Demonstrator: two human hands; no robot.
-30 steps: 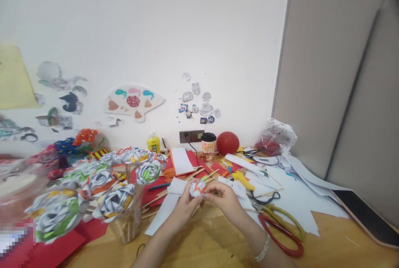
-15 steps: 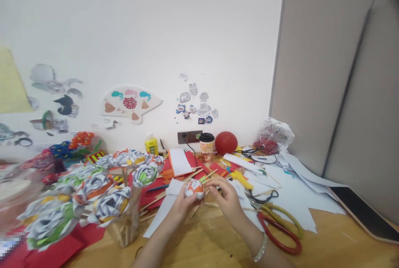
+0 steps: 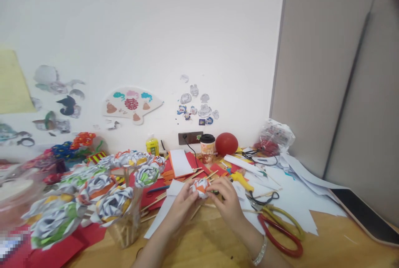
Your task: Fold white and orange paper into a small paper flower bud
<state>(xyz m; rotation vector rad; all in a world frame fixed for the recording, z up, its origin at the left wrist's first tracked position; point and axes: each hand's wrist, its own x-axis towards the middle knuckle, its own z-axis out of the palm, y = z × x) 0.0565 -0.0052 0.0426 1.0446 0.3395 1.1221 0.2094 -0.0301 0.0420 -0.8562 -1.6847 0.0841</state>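
Observation:
Between my two hands, above the wooden table, is a small white and orange paper flower (image 3: 200,187). My left hand (image 3: 184,201) is closed around its left side, with the thumb at the front. The thumb and fingers of my right hand (image 3: 226,197) pinch the flower's right edge. Beneath the hands lie thin wooden sticks (image 3: 195,211) and a white paper sheet (image 3: 162,214). A yellow glue gun (image 3: 242,181) rests just beyond my right hand, and scissors with red and olive handles (image 3: 282,234) lie beside my right wrist.
Finished-looking paper flowers (image 3: 114,203) stand in a clear cup (image 3: 126,234) at left. Farther back are a yellow bottle (image 3: 152,145), a lidded paper cup (image 3: 207,151) and a red balloon (image 3: 226,144). White sheets (image 3: 291,197) and a phone-like dark tablet (image 3: 364,214) lie at right.
The flower has moved slightly right and up in my left hand. My right fingers have come in against its right edge, where they were a little apart before.

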